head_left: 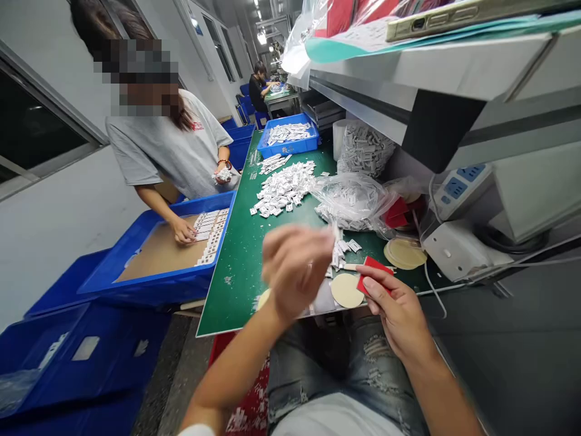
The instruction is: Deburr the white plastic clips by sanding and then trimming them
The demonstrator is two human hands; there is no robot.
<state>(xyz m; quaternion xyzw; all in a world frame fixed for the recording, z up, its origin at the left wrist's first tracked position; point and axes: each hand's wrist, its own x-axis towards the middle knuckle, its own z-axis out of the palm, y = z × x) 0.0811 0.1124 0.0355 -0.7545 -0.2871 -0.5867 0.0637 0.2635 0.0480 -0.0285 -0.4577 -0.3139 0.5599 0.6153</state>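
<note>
My right hand [390, 303] pinches a red square piece [373, 274] between thumb and fingers at the table's near edge. My left hand [295, 266] is raised over the green table and blurred by motion; its fingers are curled, and anything in them cannot be made out. Below and between the hands lies a pale yellow disc [347, 290]. Small white parts [340, 251] are scattered just behind the hands, and a larger pile of white parts [288, 186] sits farther back. More yellow discs [405, 253] are stacked to the right of the red piece.
Plastic bags of white parts [351, 200] lie at the right, below an overhead shelf [431, 66]. A blue tray [290, 147] stands at the table's far end. At the left, a person's hand [184, 231] reaches into a blue crate [154, 275]. Power sockets [458, 188] are at right.
</note>
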